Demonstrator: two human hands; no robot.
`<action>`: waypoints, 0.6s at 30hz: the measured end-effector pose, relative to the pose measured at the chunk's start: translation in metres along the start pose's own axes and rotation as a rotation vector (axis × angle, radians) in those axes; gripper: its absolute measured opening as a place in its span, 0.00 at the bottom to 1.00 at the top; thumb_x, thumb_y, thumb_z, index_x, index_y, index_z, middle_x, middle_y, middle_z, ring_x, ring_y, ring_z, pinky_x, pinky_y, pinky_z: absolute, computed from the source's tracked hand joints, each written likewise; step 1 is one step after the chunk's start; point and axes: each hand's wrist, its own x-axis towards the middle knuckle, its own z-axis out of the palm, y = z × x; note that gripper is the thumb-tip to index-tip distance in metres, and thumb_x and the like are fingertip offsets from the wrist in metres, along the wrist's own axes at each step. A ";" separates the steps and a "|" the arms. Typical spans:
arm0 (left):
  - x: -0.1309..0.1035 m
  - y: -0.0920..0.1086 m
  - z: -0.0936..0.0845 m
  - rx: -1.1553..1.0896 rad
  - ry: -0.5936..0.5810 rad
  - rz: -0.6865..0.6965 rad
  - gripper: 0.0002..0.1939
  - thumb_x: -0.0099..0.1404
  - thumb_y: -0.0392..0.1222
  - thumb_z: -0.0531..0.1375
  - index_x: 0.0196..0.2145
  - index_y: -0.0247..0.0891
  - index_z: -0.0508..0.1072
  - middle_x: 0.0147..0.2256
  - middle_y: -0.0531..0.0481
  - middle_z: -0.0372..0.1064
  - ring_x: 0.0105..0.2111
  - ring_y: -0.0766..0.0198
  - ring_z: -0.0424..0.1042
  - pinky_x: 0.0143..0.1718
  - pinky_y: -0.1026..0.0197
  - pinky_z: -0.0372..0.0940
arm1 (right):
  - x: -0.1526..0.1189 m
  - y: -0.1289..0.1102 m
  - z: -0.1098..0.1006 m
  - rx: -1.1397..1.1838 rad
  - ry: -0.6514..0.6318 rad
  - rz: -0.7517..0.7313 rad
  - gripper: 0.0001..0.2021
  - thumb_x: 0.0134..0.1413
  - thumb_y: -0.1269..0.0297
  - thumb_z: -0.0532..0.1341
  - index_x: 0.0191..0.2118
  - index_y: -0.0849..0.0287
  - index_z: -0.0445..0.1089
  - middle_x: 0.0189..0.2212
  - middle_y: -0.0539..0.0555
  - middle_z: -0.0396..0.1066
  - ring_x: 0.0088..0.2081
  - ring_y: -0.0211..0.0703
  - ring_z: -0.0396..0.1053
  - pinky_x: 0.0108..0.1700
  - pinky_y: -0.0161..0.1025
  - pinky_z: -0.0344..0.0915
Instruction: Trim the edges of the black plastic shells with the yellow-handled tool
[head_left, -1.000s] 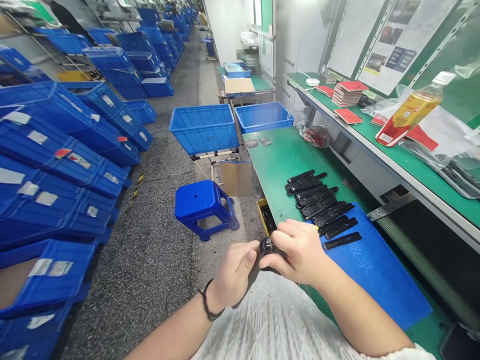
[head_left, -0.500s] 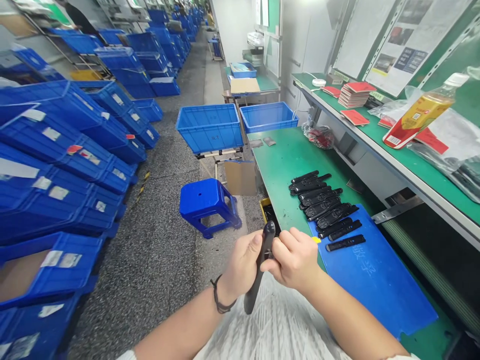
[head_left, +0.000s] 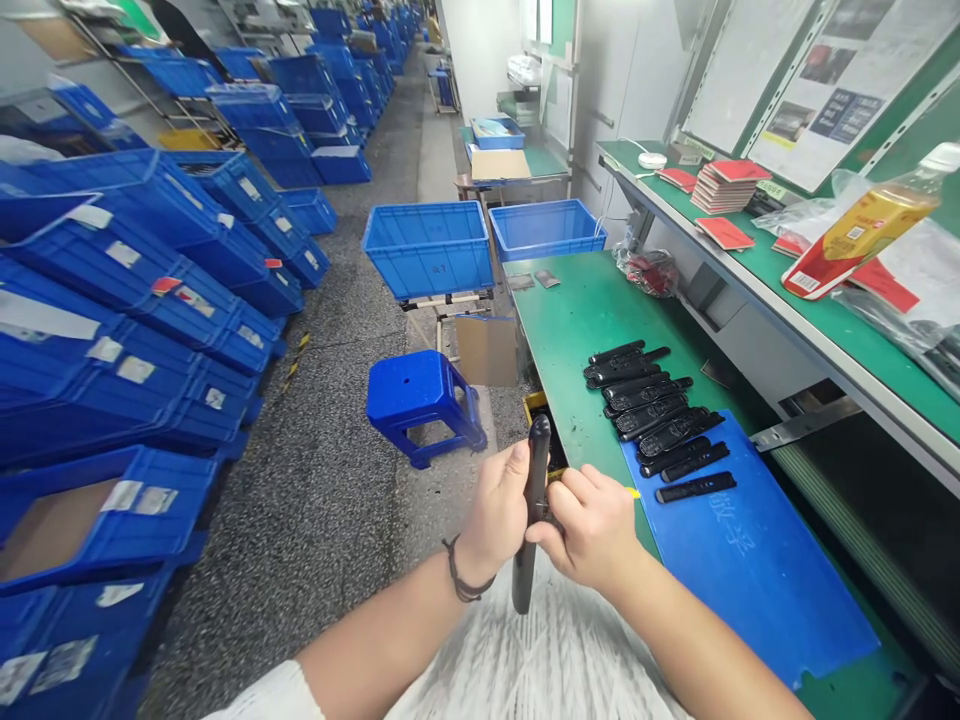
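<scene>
A long black plastic part [head_left: 538, 470] stands nearly upright in front of my body. My left hand [head_left: 495, 510] is wrapped round its middle, thumb along the side. Against its right edge, my right hand [head_left: 589, 522] has curled fingers and a thumb at the part; whether a small tool or piece is between them is hidden. Several similar black parts [head_left: 649, 400] lie in a row on the green table [head_left: 577, 310]. The nearest one [head_left: 696, 487] lies on a blue sheet [head_left: 765, 570]. Something yellow [head_left: 634, 493] shows just beyond my right hand.
A blue stool [head_left: 409, 385] stands left of the table, near blue crates [head_left: 427, 250]. Under the table edge is a yellow bin [head_left: 534, 402]. On the right shelf are red cards [head_left: 724, 190] and a bottle [head_left: 862, 235]. Stacked blue bins [head_left: 150, 400] line the left.
The black part has turned from slanted to more upright, still in my left hand. My right hand stays close against it. The whole view has shifted slightly.
</scene>
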 end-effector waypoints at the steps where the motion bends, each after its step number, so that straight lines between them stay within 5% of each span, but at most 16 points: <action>1: 0.000 -0.001 0.001 -0.007 0.009 -0.004 0.31 0.76 0.67 0.48 0.27 0.38 0.65 0.24 0.54 0.59 0.24 0.66 0.55 0.26 0.60 0.53 | 0.000 0.000 0.000 -0.006 0.004 0.006 0.31 0.75 0.41 0.41 0.27 0.56 0.62 0.25 0.52 0.59 0.28 0.43 0.50 0.32 0.43 0.44; 13: 0.004 -0.007 0.007 -0.111 0.054 -0.088 0.33 0.73 0.71 0.50 0.24 0.38 0.62 0.22 0.55 0.56 0.22 0.67 0.53 0.24 0.61 0.52 | -0.004 0.000 0.002 -0.016 -0.013 0.011 0.34 0.71 0.33 0.40 0.27 0.56 0.63 0.24 0.52 0.60 0.28 0.43 0.50 0.32 0.44 0.44; 18: 0.006 -0.015 0.009 -0.193 0.095 -0.110 0.34 0.71 0.72 0.51 0.24 0.39 0.62 0.21 0.55 0.56 0.21 0.67 0.53 0.23 0.61 0.51 | -0.006 -0.001 0.004 -0.050 -0.014 -0.010 0.34 0.73 0.38 0.40 0.26 0.56 0.63 0.24 0.52 0.60 0.28 0.43 0.50 0.33 0.44 0.44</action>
